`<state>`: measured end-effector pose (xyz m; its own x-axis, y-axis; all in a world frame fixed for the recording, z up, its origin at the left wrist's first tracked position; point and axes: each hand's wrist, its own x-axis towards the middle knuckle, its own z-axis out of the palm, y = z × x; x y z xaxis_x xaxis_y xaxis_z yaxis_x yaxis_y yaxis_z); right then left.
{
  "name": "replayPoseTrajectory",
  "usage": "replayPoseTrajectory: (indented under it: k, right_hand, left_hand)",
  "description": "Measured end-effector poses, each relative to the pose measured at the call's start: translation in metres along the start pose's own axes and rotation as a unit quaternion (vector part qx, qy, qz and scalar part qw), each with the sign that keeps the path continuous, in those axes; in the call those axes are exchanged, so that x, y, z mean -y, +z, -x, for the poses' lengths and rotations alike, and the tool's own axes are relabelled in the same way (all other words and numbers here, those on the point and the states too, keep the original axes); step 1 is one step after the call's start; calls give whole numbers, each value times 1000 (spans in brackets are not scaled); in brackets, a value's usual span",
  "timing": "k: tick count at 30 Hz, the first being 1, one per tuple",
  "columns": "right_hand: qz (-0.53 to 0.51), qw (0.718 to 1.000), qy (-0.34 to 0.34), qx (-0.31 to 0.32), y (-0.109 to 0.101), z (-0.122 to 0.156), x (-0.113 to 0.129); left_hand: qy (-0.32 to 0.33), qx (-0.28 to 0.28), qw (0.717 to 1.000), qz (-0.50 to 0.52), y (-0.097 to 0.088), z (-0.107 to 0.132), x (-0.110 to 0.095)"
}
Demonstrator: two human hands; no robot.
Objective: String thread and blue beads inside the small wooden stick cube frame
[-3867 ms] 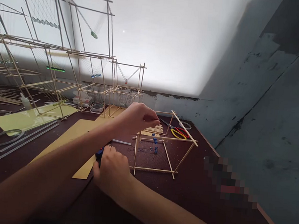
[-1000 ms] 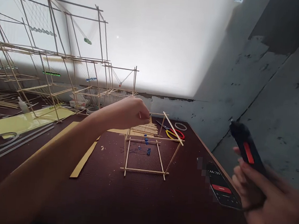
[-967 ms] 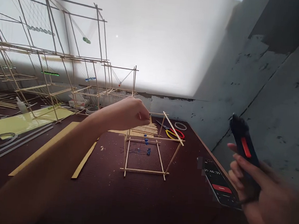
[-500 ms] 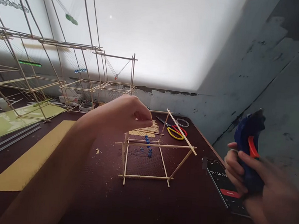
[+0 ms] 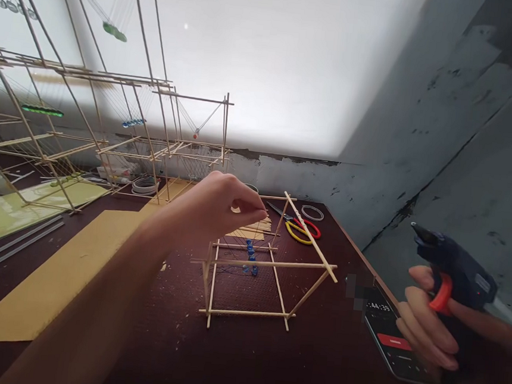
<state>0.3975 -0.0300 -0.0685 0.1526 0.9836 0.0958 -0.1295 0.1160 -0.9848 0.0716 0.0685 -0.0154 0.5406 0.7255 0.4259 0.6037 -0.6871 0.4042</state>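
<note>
My left hand (image 5: 223,210) reaches over a small wooden stick frame (image 5: 252,313), its thumb and fingertips pinched together. A thin thread, hard to make out, seems to run from the pinch down to a row of blue beads (image 5: 251,257) hanging inside the frame. The frame stands on the dark table, with one stick (image 5: 310,235) slanting along its right top side. At the right, my right hand (image 5: 428,317) is wrapped round a dark blue hot glue gun (image 5: 460,266) with an orange-red trigger. Its nozzle points up and left, apart from the frame.
Under my right hand lies a phone (image 5: 397,342) showing a timer. Scissors (image 5: 300,229) with red and yellow handles lie behind the frame, near a coil (image 5: 312,212). Larger stick frames (image 5: 109,77) with hanging beads rise at the left, behind a tan board (image 5: 61,270).
My right hand has lowered and turned the glue gun from upright to nozzle pointing left. My left hand has shifted slightly right and down, still pinched.
</note>
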Motion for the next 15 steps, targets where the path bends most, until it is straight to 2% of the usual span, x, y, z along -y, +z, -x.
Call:
replayPoseTrajectory:
  k: [4, 7, 10, 15]
  right_hand:
    - [21, 998, 56, -21, 8, -29, 14]
    - [48, 996, 82, -3, 13, -46, 15]
    - [31, 993, 112, 19, 21, -52, 9]
    - [26, 990, 141, 12, 32, -50, -7]
  left_hand:
    - [-15, -12, 999, 30, 2, -1, 0]
    - [-16, -4, 998, 53, 2, -1, -2]
    - [-10, 0, 997, 71, 2, 0, -3]
    - [-7, 16, 997, 70, 4, 1, -1]
